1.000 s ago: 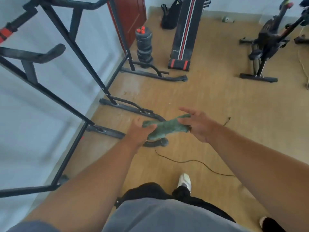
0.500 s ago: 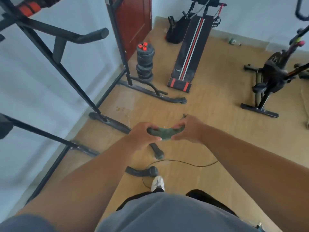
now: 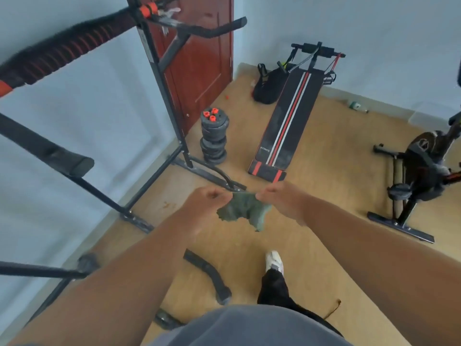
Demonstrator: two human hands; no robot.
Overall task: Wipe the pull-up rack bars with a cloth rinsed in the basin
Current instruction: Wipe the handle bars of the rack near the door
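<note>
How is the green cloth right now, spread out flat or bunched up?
Partly spread: the left hand and right hand pinch its top edge apart, while the rest of the cloth hangs crumpled below.

rack bars (image 3: 159, 78) crowding left, open floor (image 3: 331, 196) right of hands

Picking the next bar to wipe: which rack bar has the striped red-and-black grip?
The thick top bar at upper left; the other rack bars are plain black.
</note>
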